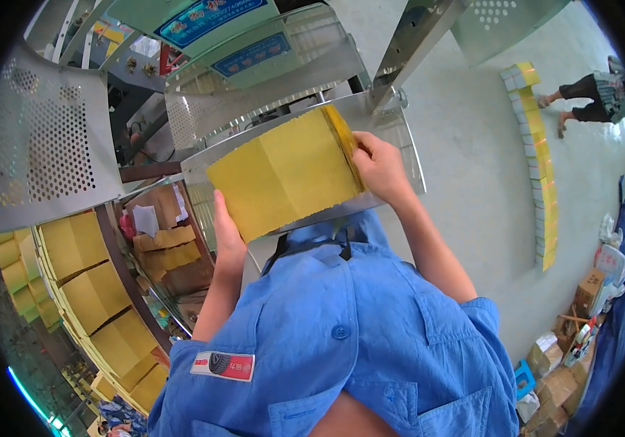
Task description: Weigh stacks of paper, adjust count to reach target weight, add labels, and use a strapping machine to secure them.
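My blue shirt [298, 306] is closest to me. It has a blue button [339, 332] down the front and a red and white patch [223, 365] on one side.

Just past it are my two hands, with a pile of yellow paper [283, 171] between them. My right hand [382, 166] is closed on the right end of the pile, with my fingers bent in and pinching the edge. Lots of thin layers show there. My left hand [229, 231] touches the lower left corner, with one finger pointing up along the side. The rest of those fingers are hidden, so I can't tell how tight they are.

The pile is over a gray metal tray [199, 166], tipped a bit in front of me. Behind the tray is a see-through cover [320, 73]. To my left there is brown cardboard [170, 244], then long rows of yellow sheets [101, 298], and a big metal plate [46, 138] full of round holes.

Farther off on my right, a long line of paper piles [542, 189] sits on the gray floor [465, 146]. Some boxes [556, 386] lie near a blue cloth [616, 291]. Another person [593, 98] stands beyond the line.
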`<state>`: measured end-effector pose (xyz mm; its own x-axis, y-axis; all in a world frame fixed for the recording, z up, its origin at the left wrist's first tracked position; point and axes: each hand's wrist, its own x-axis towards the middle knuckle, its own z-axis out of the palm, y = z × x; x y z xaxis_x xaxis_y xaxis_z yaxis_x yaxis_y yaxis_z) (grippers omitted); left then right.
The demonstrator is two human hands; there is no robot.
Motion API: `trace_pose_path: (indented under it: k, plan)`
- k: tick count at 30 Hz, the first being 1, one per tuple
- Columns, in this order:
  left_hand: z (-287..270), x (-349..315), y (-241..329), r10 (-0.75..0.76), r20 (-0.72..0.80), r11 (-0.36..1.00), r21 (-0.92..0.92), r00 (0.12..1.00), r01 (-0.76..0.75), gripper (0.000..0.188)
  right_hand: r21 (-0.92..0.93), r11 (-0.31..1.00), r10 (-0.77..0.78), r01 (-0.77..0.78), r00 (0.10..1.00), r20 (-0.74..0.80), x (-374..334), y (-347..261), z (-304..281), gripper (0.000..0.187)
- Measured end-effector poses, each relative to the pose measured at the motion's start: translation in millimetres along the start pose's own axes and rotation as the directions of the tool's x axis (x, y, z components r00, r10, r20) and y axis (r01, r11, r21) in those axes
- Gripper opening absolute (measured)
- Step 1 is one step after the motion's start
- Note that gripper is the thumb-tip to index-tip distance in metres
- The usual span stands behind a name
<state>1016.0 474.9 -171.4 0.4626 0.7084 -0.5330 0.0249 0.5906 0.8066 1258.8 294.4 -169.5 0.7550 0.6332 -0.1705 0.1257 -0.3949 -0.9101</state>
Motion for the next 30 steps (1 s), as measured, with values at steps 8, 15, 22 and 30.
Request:
trace_pose_path:
  k: [8,15,22,30]
  plan:
    - [-0.2,0.6,5.8,-0.031,0.054,0.999,0.030,0.998,0.029,0.059,0.172,0.981,0.108,-0.088,0.988,-0.107,-20.1,-2.9,-0.1,0.025]
    - [-10.0,7.6,4.3,-0.025,0.077,0.999,0.045,0.997,0.021,0.058,0.180,0.970,0.177,-0.161,0.981,-0.078,-21.4,-6.0,0.9,0.023]
    - [-19.6,12.8,2.7,-0.026,0.116,0.999,0.032,0.993,0.022,0.056,0.149,0.988,0.060,-0.047,0.994,-0.087,-19.4,-7.8,5.1,0.022]
    - [-21.4,15.4,2.7,-0.010,0.123,0.998,0.065,0.992,0.002,0.055,0.377,0.925,0.115,-0.042,0.978,-0.173,-8.3,9.8,23.1,0.019]
